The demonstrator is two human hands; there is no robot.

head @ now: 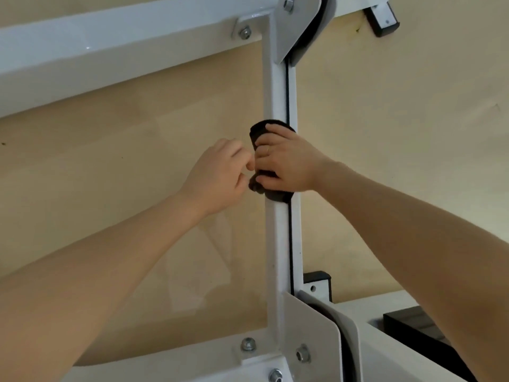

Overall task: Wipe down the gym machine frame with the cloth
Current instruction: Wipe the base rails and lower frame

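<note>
A white upright post [278, 238] of the gym machine frame runs through the middle of the view, with a black belt along its right side. A black cloth [260, 132] is wrapped round the post at mid height. My right hand [286, 161] grips the cloth against the post, fingers curled round its left side. Just left of the post, my left hand [217, 177] has its fingers curled and pinches the cloth's lower left end; their tips touch my right hand's fingers.
A white cross beam [110, 48] slants across the top left, bolted to the post. Pulley plates sit at the top [296, 26] and bottom [311, 332] of the post. A black weight stack [418, 326] shows at the lower right. A beige wall is behind.
</note>
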